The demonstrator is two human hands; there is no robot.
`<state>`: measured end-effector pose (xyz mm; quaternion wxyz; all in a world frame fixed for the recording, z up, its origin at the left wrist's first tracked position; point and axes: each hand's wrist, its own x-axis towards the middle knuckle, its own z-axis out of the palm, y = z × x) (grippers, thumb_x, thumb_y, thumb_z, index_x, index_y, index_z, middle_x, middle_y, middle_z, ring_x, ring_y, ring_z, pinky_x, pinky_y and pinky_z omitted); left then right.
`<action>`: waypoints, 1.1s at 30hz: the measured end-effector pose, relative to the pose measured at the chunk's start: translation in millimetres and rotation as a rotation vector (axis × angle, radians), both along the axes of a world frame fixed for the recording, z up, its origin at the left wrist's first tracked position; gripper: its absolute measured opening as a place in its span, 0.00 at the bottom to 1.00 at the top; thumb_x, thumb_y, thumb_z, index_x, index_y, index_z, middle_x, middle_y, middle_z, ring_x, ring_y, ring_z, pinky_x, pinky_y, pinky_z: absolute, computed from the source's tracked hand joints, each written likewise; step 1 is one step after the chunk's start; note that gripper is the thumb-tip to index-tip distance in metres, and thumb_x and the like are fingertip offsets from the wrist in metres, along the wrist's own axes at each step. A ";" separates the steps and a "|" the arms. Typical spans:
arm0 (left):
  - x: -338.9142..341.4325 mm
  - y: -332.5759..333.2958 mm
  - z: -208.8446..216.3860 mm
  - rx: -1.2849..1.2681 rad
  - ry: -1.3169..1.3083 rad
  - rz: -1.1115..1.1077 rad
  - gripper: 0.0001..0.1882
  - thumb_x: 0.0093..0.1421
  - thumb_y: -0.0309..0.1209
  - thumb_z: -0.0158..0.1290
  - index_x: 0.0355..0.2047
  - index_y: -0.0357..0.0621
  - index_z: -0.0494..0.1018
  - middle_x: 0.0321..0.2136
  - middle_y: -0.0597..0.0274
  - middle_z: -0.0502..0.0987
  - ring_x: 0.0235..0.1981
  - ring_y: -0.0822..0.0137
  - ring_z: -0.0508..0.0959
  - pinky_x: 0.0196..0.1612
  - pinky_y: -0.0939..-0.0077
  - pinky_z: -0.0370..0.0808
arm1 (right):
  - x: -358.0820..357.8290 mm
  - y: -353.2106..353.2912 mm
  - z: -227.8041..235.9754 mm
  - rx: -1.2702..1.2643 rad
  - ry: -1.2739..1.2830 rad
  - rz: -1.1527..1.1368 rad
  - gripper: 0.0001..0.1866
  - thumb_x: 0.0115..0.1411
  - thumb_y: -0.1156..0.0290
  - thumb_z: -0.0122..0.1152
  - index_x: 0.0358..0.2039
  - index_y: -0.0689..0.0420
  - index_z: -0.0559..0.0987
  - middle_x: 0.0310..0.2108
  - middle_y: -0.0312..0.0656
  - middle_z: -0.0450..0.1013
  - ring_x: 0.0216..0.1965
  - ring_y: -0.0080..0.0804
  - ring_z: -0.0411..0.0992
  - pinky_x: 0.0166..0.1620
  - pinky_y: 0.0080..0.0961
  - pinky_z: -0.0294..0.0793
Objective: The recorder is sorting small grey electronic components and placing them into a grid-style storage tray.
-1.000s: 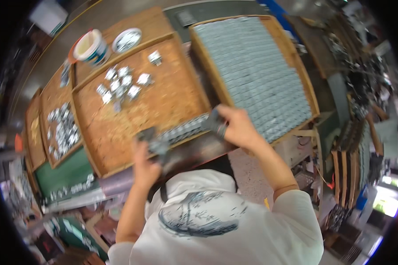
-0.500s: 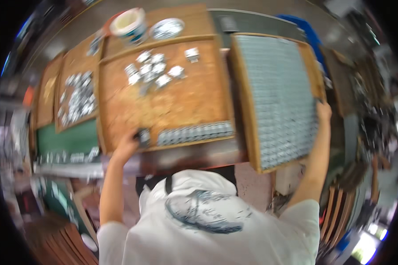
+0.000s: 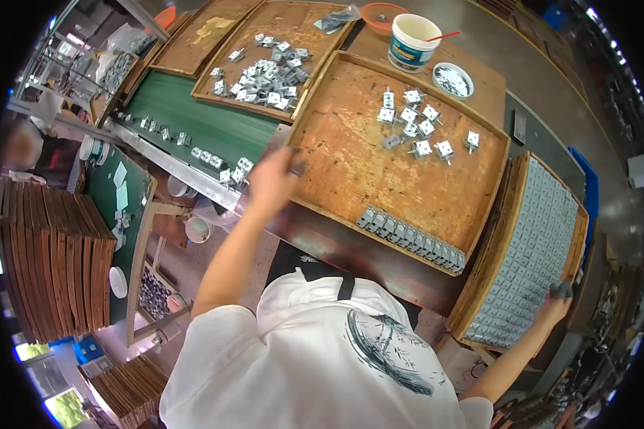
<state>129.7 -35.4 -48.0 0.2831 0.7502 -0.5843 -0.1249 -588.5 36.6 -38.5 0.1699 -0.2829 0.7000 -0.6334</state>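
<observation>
A wooden tray (image 3: 350, 171) lies in front of me, with a row of small metal parts (image 3: 408, 239) along its near edge and loose metal parts (image 3: 422, 129) near its far side. My left hand (image 3: 272, 180) is at this tray's left edge, fingers closed on a small dark metal piece (image 3: 298, 169). To the right a second wooden tray (image 3: 490, 264) is filled with tight rows of grey parts (image 3: 537, 243). My right hand (image 3: 554, 309) grips its near right corner, with something grey at the fingertips.
A third tray (image 3: 215, 96) to the left holds a heap of metal parts beside a green mat (image 3: 193, 121) with a line of parts. A white tub (image 3: 413, 43), a small bowl (image 3: 453, 79) and an orange dish (image 3: 383, 14) stand beyond. Stacked wooden trays (image 3: 50, 257) and another person (image 3: 28, 150) are at the left.
My left hand has moved from the row of parts at the tray's near edge to its left edge. My right hand slid along the filled tray's right edge to the near corner.
</observation>
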 end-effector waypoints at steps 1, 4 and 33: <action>23.4 -2.8 3.6 0.132 -0.142 0.125 0.15 0.55 0.34 0.55 0.43 0.48 0.76 0.35 0.47 0.80 0.36 0.46 0.80 0.38 0.56 0.75 | 26.3 5.1 2.4 -0.044 -0.146 0.078 0.15 0.64 0.69 0.56 0.49 0.60 0.75 0.40 0.39 0.76 0.36 0.26 0.73 0.34 0.22 0.72; 84.1 -5.9 -2.8 0.353 -0.320 0.302 0.15 0.55 0.37 0.53 0.41 0.49 0.77 0.35 0.46 0.81 0.37 0.45 0.80 0.38 0.54 0.76 | 121.6 5.6 0.6 -0.074 -0.237 0.198 0.15 0.64 0.73 0.55 0.51 0.59 0.74 0.41 0.38 0.75 0.36 0.27 0.73 0.33 0.19 0.73; -115.8 25.5 62.4 0.237 1.392 -0.605 0.19 0.56 0.20 0.58 0.50 0.36 0.73 0.43 0.65 0.73 0.46 0.71 0.74 0.51 0.77 0.71 | 391.6 -27.6 87.6 0.043 0.672 0.962 0.14 0.50 0.76 0.67 0.36 0.63 0.74 0.28 0.48 0.74 0.27 0.47 0.74 0.30 0.33 0.74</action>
